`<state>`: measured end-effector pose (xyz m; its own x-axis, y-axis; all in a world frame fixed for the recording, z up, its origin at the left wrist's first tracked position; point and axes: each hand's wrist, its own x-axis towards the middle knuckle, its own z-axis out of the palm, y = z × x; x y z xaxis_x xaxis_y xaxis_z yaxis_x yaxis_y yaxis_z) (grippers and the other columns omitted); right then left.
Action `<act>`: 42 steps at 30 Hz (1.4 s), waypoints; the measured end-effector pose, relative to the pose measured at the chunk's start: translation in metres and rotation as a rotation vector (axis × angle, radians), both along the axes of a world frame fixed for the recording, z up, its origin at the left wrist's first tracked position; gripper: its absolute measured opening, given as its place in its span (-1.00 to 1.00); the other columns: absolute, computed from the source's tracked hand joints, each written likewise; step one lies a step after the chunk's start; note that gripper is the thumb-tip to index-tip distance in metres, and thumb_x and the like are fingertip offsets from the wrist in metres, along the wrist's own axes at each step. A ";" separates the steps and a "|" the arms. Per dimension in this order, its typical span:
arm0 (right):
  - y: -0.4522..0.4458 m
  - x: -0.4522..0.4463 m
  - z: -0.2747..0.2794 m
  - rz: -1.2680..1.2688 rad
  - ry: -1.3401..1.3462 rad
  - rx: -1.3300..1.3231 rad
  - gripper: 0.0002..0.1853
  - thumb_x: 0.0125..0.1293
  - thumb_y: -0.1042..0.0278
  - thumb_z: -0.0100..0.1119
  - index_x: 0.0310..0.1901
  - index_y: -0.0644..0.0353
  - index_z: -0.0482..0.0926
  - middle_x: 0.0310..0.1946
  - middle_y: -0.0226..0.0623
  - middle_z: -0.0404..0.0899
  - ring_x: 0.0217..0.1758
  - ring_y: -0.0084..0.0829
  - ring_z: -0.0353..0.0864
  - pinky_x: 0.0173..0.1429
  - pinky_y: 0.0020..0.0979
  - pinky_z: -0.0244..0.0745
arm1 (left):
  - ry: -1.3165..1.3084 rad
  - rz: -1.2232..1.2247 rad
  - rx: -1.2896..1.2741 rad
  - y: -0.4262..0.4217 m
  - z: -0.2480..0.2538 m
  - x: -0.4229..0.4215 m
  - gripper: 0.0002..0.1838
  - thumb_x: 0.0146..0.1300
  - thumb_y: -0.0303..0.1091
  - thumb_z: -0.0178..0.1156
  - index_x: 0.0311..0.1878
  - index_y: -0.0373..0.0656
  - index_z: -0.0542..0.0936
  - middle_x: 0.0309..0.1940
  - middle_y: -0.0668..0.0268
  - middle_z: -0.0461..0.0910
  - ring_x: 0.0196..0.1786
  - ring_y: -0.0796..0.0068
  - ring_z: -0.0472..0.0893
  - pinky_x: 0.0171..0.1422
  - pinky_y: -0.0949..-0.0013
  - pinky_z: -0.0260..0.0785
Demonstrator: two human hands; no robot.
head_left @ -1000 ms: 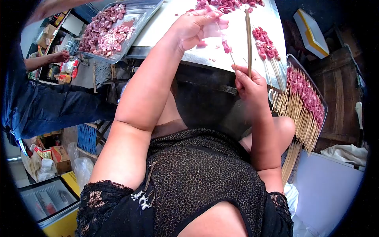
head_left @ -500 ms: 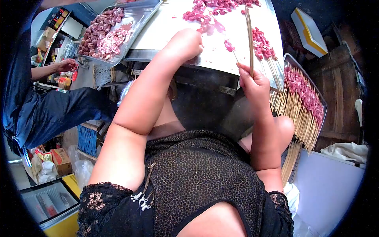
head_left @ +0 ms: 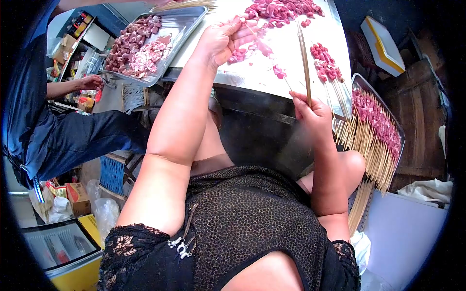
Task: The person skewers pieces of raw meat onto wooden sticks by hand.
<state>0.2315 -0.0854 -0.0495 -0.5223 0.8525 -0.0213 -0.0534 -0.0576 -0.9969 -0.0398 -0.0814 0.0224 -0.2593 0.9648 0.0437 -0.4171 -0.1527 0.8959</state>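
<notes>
My right hand (head_left: 310, 114) is closed around a bundle of bare wooden sticks (head_left: 305, 63) and one separate skewer, which slants up and left with a pink meat piece (head_left: 279, 72) on it. Over the white tabletop (head_left: 213, 68), my left hand (head_left: 230, 39) has its thumb and forefinger drawn together, the other fingers partly spread. What it pinches is blurred. Beyond it lies a pile of red meat pieces (head_left: 284, 10). Several loaded skewers (head_left: 326, 62) rest on the table to the right of the stick bundle.
A metal tray (head_left: 182, 41) of meat pieces sits at upper left. At right, another tray (head_left: 399, 127) holds many loaded skewers. A person in dark clothes stands at left, one hand (head_left: 91, 82) visible. A white-and-yellow foam box (head_left: 383, 43) is at upper right.
My left hand moved down to the tabletop near the meat, then rose again and turned, its fingers now showing. My right hand keeps its hold and has shifted slightly down in view.
</notes>
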 end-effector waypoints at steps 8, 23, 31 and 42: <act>0.001 -0.002 -0.001 -0.020 0.008 0.008 -0.80 0.26 0.43 0.11 -0.11 0.24 0.62 -0.62 -0.57 0.41 -0.58 -0.76 0.31 -0.49 -0.68 0.23 | -0.034 -0.013 0.000 0.001 0.001 0.004 -0.65 0.40 -0.35 -0.12 0.13 -0.38 0.30 0.01 -0.11 0.47 0.05 0.14 0.54 0.08 0.23 0.50; 0.003 0.001 0.001 -0.017 -0.066 0.092 -0.79 0.27 0.42 0.10 -0.10 0.24 0.62 -0.56 -0.59 0.42 -0.56 -0.77 0.29 -0.48 -0.68 0.23 | -0.149 -0.031 -0.019 -0.001 -0.004 0.012 -0.77 0.31 -0.43 0.03 -0.09 -0.42 0.50 -0.20 0.01 0.59 -0.11 0.20 0.62 -0.01 0.16 0.54; 0.004 -0.003 -0.001 0.006 -0.011 0.080 -0.78 0.28 0.42 0.09 -0.09 0.25 0.61 -0.58 -0.59 0.40 -0.58 -0.77 0.28 -0.50 -0.69 0.19 | -0.052 -0.062 -0.061 -0.004 -0.003 0.028 -0.76 0.27 -0.43 0.07 -0.07 -0.39 0.50 -0.15 0.09 0.57 -0.09 0.19 0.61 -0.04 0.21 0.53; -0.003 -0.008 0.005 -0.082 -0.110 0.260 -0.76 0.31 0.43 0.06 -0.04 0.30 0.57 -0.59 -0.58 0.37 -0.58 -0.77 0.23 -0.50 -0.70 0.10 | -0.279 -0.005 -0.021 0.007 -0.007 0.055 -0.73 0.40 -0.35 -0.14 -0.02 -0.36 0.42 -0.24 0.10 0.58 -0.16 0.26 0.61 0.05 0.10 0.47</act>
